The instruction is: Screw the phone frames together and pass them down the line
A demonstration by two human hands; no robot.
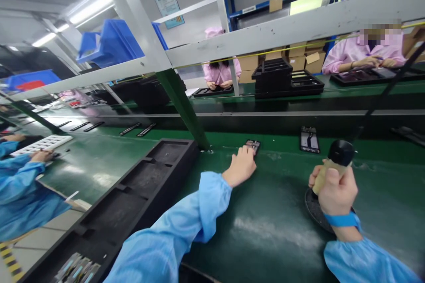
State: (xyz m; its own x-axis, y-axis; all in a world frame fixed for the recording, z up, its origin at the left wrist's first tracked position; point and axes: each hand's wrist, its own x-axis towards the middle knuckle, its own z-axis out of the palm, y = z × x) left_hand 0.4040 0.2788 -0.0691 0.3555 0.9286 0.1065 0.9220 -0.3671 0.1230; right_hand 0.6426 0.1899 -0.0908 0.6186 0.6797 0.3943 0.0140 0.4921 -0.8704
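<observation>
At the near edge of the green belt [282, 230], the right hand [335, 190] is clenched around a tan-handled tool [332, 163] with a black cap, upright over a dark round pad [314, 210]. Farther out, the left hand [241, 168] lies flat, fingers loosely apart, its fingertips touching a small dark phone part [253, 145]. The part lies straight ahead of that hand, its long axis pointing away; the left hand is clearly nearer. A second part [309, 139] rests beyond the right hand.

Green conveyor belt [272, 212], long black tray [133, 194], two dark phone parts [309, 139], round black pad [314, 210]
</observation>
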